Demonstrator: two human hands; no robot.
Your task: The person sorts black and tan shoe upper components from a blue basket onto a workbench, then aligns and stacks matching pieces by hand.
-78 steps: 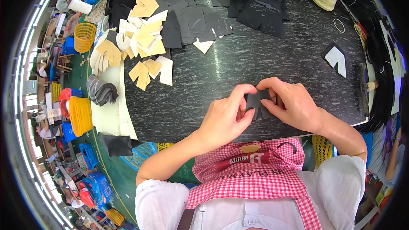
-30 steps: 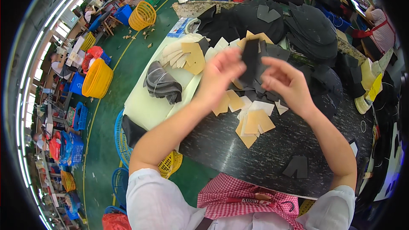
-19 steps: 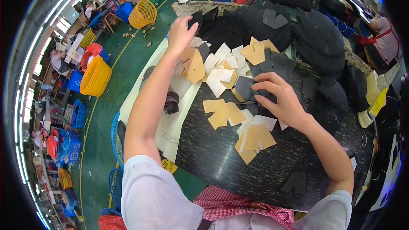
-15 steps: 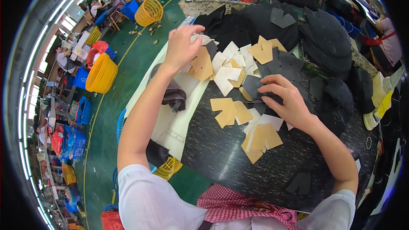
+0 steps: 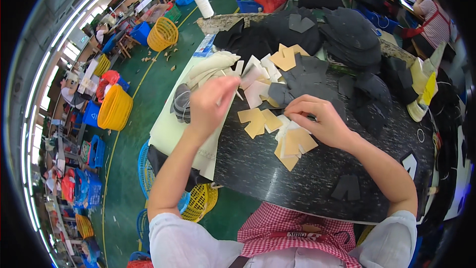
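Observation:
My left hand [image 5: 214, 105] hovers over the table's left side, fingers curled and smeared by motion. Whether it holds anything is unclear. Close to its fingertips lies a blurred pale piece [image 5: 252, 76]. My right hand [image 5: 320, 121] is closed, thumb and fingertips together, at the top of some white cut pieces [image 5: 283, 128]; what is between the fingertips is hidden. Below it, tan notched pieces [image 5: 300, 140] overlap the white ones. More tan pieces [image 5: 254, 120] lie between the hands. Dark grey flat pieces [image 5: 307, 77] spread beyond them.
Cream fabric pieces [image 5: 213, 64] and a grey bundle [image 5: 182, 103] rest on a pale sheet [image 5: 181, 136] at left. Stacked black pieces [image 5: 349, 32] stand at the back right. A white thread cone [image 5: 203, 4] rises behind. Yellow [image 5: 199, 202] and blue baskets sit below the left edge.
My left hand has come nearer and its fingers have curled in. My right hand has shifted from a dark grey piece to the white pieces, fingers drawn together. The view has shifted slightly.

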